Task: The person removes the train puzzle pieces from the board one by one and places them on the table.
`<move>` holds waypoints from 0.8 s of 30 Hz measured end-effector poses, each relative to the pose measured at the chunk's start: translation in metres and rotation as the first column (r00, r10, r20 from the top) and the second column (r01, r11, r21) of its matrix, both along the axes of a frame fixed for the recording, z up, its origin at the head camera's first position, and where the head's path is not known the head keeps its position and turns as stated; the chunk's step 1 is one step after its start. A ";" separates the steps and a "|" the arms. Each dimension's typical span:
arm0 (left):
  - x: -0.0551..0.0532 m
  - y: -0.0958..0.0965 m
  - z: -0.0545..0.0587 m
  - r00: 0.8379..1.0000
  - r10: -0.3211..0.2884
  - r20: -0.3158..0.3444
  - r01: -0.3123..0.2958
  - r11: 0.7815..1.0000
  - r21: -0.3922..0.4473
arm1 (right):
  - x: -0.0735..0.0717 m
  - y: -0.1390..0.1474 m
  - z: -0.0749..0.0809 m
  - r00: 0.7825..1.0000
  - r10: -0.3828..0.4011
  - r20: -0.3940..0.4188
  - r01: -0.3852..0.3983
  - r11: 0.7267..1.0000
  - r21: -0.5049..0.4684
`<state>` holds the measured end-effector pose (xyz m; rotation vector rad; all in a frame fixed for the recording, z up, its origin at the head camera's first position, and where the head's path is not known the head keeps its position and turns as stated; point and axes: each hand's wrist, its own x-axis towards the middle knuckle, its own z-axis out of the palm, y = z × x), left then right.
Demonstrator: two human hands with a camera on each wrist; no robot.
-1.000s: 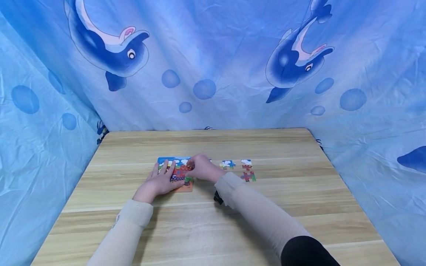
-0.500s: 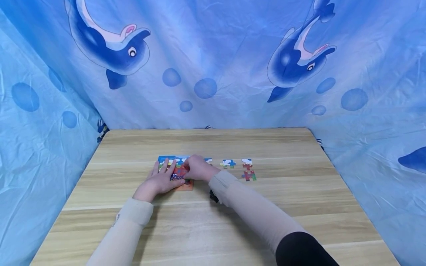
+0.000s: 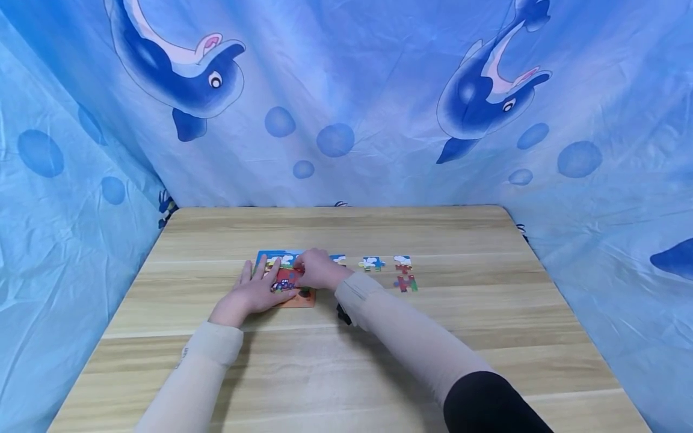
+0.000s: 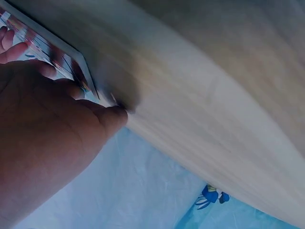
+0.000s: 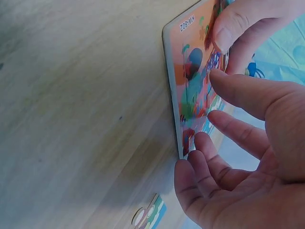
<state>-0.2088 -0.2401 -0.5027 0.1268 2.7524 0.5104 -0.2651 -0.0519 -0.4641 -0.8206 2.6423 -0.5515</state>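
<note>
A jigsaw puzzle board (image 3: pixel 299 299) with a colourful picture and orange border lies on the table. My left hand (image 3: pixel 253 296) rests flat on its left part, fingers spread. In the right wrist view, its thumb tip touches the picture. Over the board's right part, my right hand (image 3: pixel 320 270) has its thumb and fingers bent toward the picture. Its thumb and index fingertip pinch a reddish puzzle piece (image 5: pixel 206 98) at the board's surface; the piece's outline is partly hidden. The left wrist view shows my left hand (image 4: pixel 52 124) at the board's edge.
Loose puzzle pieces lie right of the board: a blue-and-white one (image 3: pixel 372 263), a white-and-red one (image 3: pixel 403 262) and a red-green one (image 3: pixel 407 283). Another blue-and-white piece (image 3: pixel 338 259) is partly behind my right hand. A blue dolphin-print curtain (image 3: pixel 335 90) surrounds the wooden table (image 3: pixel 346 367).
My right hand has shifted slightly left and away from me over the board. My left hand stays on the board, having slid slightly left. The head view has tilted up a little.
</note>
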 end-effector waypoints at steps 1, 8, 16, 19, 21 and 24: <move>-0.001 -0.002 -0.002 1.000 0.004 0.003 -0.004 1.000 -0.001 | 0.000 -0.001 0.000 1.000 0.001 -0.003 -0.001 1.000 0.004; -0.004 -0.006 -0.007 1.000 0.002 0.021 -0.003 1.000 0.008 | -0.002 -0.010 -0.005 1.000 -0.008 -0.018 0.009 1.000 0.014; -0.005 -0.012 -0.014 1.000 -0.017 0.024 0.018 1.000 -0.026 | -0.002 -0.015 -0.008 0.999 -0.031 0.029 0.031 0.999 -0.011; -0.006 -0.013 -0.016 1.000 -0.023 0.006 0.023 0.999 -0.031 | -0.003 -0.016 -0.008 0.998 -0.053 0.036 0.054 0.998 -0.013; -0.007 -0.014 -0.017 1.000 -0.024 0.001 0.024 0.999 -0.034 | -0.003 -0.018 -0.008 0.997 -0.066 0.035 0.066 0.998 -0.011; -0.009 -0.015 -0.019 1.000 -0.022 -0.001 0.022 0.999 -0.039 | -0.005 -0.020 -0.008 0.997 -0.077 0.032 0.077 0.997 -0.007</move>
